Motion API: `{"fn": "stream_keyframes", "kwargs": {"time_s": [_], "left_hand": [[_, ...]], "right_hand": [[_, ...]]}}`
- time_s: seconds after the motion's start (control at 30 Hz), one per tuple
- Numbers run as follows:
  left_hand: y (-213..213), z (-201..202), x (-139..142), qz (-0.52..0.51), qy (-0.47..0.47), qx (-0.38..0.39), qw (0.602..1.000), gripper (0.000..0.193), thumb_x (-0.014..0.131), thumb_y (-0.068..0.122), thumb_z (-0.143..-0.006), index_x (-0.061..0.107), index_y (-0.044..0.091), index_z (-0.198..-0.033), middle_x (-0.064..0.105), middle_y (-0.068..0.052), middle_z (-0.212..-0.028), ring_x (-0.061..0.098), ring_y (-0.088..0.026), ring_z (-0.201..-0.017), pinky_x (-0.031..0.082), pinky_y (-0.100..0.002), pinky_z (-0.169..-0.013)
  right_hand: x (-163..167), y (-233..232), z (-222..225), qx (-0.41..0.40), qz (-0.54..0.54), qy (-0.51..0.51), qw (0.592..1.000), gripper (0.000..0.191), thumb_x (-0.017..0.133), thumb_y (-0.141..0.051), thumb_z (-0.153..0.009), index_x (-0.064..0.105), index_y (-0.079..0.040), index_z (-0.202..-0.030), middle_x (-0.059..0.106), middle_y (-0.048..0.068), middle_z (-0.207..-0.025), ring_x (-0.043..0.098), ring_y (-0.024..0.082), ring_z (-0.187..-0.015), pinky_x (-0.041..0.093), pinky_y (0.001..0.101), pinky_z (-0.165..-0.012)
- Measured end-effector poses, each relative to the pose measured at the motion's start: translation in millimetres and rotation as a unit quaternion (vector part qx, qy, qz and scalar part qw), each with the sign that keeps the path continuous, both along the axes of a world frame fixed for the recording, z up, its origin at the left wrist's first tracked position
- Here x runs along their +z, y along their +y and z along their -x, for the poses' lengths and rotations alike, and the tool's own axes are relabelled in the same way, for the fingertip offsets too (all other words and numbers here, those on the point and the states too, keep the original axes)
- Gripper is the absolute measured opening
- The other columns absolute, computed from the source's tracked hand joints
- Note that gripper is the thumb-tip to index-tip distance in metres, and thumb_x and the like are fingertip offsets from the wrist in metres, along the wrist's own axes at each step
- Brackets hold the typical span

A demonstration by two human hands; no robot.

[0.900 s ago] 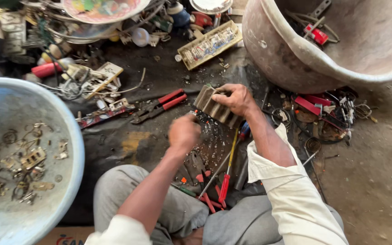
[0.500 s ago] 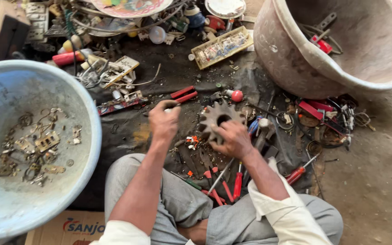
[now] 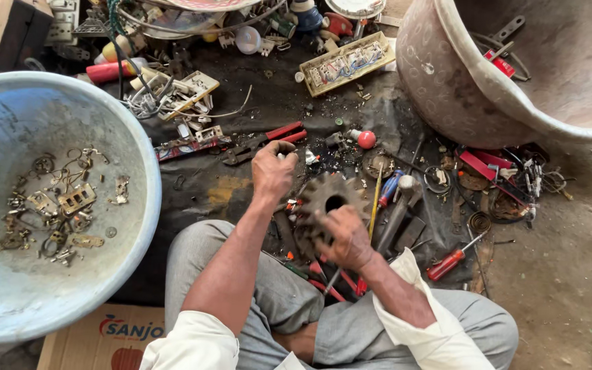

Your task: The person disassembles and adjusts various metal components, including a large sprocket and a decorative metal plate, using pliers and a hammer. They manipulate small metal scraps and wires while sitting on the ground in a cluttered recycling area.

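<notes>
Right hand (image 3: 342,236): clamped on the lower edge of one toothed gear (image 3: 330,199).
Left hand (image 3: 273,168): curled shut just up-left of the gear, contents hidden.
Basins: two, blue (image 3: 131,137), beige (image 3: 447,82).

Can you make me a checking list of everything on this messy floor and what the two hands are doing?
Surface: dark cloth spread on dirt ground.
Job's things: toothed metal gear, gripped by right hand.
Clutter: red-handled pliers, hammer, red screwdriver, red ball.
Grippers: left hand closed, raised beside the gear; what it holds is unclear.
Cables: tangled wires near switch parts.
Surroundings: blue basin with metal scraps, pink tub, cardboard box.
</notes>
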State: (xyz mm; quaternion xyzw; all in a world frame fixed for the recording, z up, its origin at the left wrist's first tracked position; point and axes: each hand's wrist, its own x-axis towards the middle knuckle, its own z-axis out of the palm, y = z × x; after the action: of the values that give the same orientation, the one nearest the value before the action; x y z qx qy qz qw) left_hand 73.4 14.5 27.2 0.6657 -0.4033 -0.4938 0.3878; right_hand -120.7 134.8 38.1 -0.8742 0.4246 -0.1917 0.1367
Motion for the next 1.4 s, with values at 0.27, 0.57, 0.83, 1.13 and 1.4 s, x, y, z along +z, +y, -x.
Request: {"fn": "stream_keyframes", "kwargs": {"time_s": [0.27,0.57,0.83,1.13,1.4], "left_hand": [[5.6,3.2,4.2,-0.036,0.245,0.020,0.969,0.019,0.073,0.004,-0.084,0.073,-0.001,-0.102,0.071,-0.009,-0.076,0.061,-0.013,-0.058,0.047,-0.028,-0.050],[34.6,2.8,16.8,-0.168,0.440,-0.003,0.882,0.029,0.072,-0.003,-0.084,0.065,-0.002,-0.112,0.075,-0.015,-0.090,0.072,-0.021,-0.073,0.059,-0.032,-0.061],[56.4,20.2,6.8,-0.107,0.461,-0.088,0.876,0.023,0.074,-0.005,-0.084,0.065,-0.007,-0.105,0.074,-0.015,-0.093,0.074,-0.025,-0.080,0.065,-0.039,-0.073],[84.9,42.4,-7.3,-0.138,0.417,-0.043,0.897,0.019,0.072,-0.002,-0.086,0.069,-0.009,-0.103,0.073,-0.015,-0.090,0.073,-0.020,-0.075,0.066,-0.037,-0.071],[65.9,44.0,-18.1,-0.105,0.350,-0.130,0.922,0.021,0.073,0.002,-0.088,0.075,-0.006,-0.108,0.073,-0.016,-0.088,0.068,-0.016,-0.067,0.057,-0.028,-0.061]], "right_hand": [[2.1,-7.8,-4.8,0.079,-0.006,-0.009,0.997,0.063,0.083,-0.026,-0.062,0.070,-0.004,-0.119,0.058,0.010,-0.088,0.061,0.032,-0.087,0.048,0.0449,-0.089],[28.4,-8.1,-27.5,-0.104,-0.159,-0.234,0.953,0.033,0.079,-0.015,-0.083,0.073,-0.005,-0.114,0.068,0.013,-0.112,0.066,0.028,-0.103,0.054,0.0363,-0.092],[30.1,-2.1,-44.3,-0.330,-0.203,-0.470,0.793,0.037,0.070,-0.008,-0.092,0.061,-0.003,-0.128,0.071,0.006,-0.095,0.069,0.011,-0.084,0.059,0.0256,-0.076],[14.0,2.1,-1.3,-0.313,-0.401,-0.522,0.684,0.012,0.064,-0.008,-0.101,0.070,0.001,-0.105,0.072,0.009,-0.092,0.068,0.016,-0.077,0.058,0.0306,-0.066],[-1.3,-14.1,-7.9,-0.250,-0.455,-0.731,0.443,0.011,0.061,-0.015,-0.101,0.067,-0.008,-0.107,0.070,0.005,-0.091,0.065,0.020,-0.078,0.055,0.0372,-0.076]]}}
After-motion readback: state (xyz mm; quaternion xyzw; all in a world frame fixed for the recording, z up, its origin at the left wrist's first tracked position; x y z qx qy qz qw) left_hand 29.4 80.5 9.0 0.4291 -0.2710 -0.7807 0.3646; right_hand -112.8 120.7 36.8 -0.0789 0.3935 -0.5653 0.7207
